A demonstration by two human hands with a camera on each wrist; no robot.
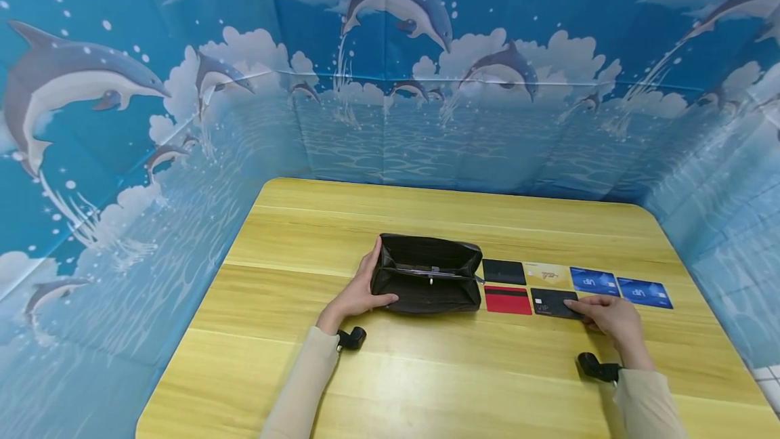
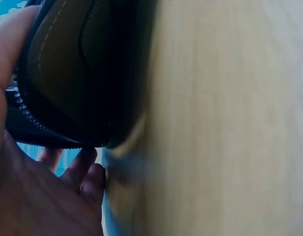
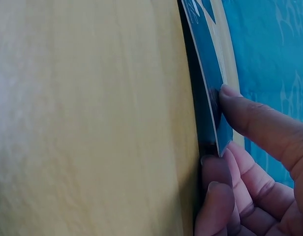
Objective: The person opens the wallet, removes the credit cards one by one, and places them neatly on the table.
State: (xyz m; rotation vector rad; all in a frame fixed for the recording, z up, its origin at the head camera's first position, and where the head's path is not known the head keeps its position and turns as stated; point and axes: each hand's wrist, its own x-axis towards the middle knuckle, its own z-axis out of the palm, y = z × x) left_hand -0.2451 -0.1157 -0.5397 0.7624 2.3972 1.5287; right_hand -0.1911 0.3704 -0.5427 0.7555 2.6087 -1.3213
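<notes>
— Left side status?
— I see the left hand [image 1: 356, 297] gripping the open wallet's [image 1: 426, 275] left end on the table [image 1: 426, 371].
— Right side?
— Right hand [image 1: 609, 319] pinches the dark card [image 1: 551, 303] beside the wallet.

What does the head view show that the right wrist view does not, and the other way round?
Only the head view shows the left hand holding the open black wallet and the whole row of cards beside it, including the red card. Only the right wrist view shows fingertips touching a blue card's edge up close. Both show the right hand on cards on the wooden table.
</notes>
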